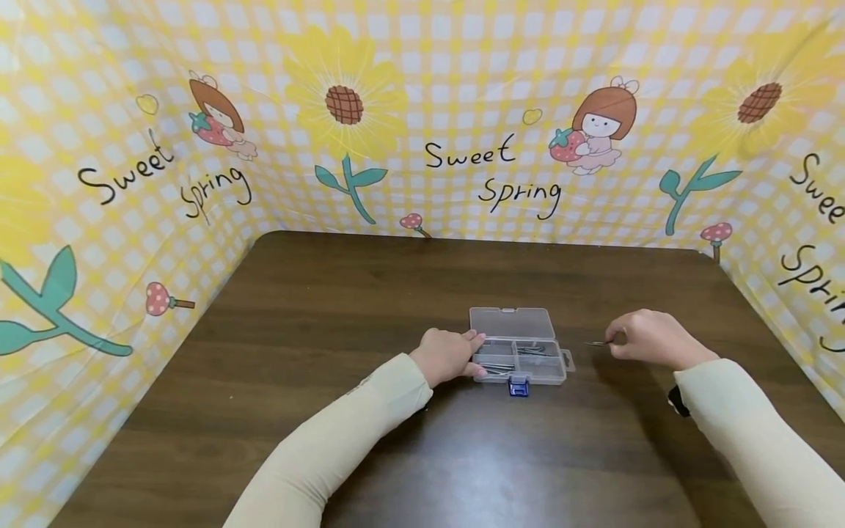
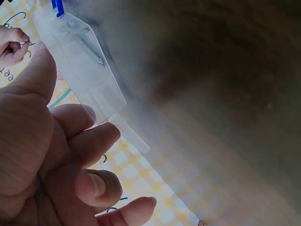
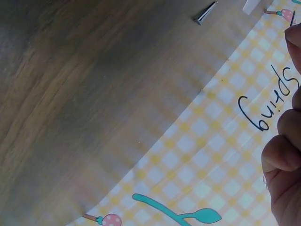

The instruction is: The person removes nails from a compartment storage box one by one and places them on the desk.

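Observation:
A clear plastic compartment box (image 1: 519, 380) lies on the table with its lid (image 1: 508, 323) raised back and a blue latch (image 1: 518, 387) at the front. Thin metal screws (image 1: 496, 368) fill some of its compartments. My left hand (image 1: 447, 357) holds the box's left end, thumb near the front corner, fingers at the back. To the right of the box, my right hand (image 1: 650, 339) pinches a slender metal screw (image 1: 597, 343) between thumb and fingertips. The right wrist view has a screw (image 3: 205, 13) with a flared head, apart from the fingers; whether it lies on the table I cannot tell.
Under everything is a brown wooden table (image 1: 317, 293). A yellow-and-white checked cloth (image 1: 422, 88) with printed flowers and lettering rises along its back and sides. A clear hanging tab (image 1: 569, 360) juts from the box's right end.

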Action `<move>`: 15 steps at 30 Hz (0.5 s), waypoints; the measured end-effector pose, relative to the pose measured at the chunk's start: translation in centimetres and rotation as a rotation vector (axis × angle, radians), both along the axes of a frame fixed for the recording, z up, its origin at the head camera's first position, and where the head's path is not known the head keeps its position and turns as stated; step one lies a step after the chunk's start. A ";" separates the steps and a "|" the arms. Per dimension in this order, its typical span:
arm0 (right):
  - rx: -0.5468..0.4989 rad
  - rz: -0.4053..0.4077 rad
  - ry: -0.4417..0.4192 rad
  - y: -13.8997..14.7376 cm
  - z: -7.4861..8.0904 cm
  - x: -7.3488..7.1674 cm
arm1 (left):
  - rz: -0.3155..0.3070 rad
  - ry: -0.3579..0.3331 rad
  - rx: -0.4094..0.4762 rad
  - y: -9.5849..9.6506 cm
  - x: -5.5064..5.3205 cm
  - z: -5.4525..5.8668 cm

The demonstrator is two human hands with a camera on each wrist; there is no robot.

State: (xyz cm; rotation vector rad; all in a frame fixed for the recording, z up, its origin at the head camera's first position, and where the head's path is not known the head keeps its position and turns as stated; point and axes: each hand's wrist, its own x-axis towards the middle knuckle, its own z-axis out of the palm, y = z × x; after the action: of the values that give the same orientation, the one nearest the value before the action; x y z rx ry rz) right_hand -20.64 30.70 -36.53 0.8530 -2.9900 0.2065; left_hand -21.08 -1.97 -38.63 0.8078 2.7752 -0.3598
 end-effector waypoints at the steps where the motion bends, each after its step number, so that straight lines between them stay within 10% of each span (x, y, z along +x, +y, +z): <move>1: 0.001 -0.004 -0.007 0.0 0.0 0.0 | 0.001 -0.002 -0.001 0.0 0.0 0.0; 15: 0.040 -0.011 -0.006 0.3 0.5 0.3 | -0.013 0.005 0.013 -0.2 -0.2 0.0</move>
State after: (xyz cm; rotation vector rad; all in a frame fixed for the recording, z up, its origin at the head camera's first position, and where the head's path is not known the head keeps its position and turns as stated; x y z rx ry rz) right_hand -20.35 30.96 -36.06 0.8415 -3.0132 0.1503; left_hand -21.27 -2.16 -38.65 0.8293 2.7805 -0.3474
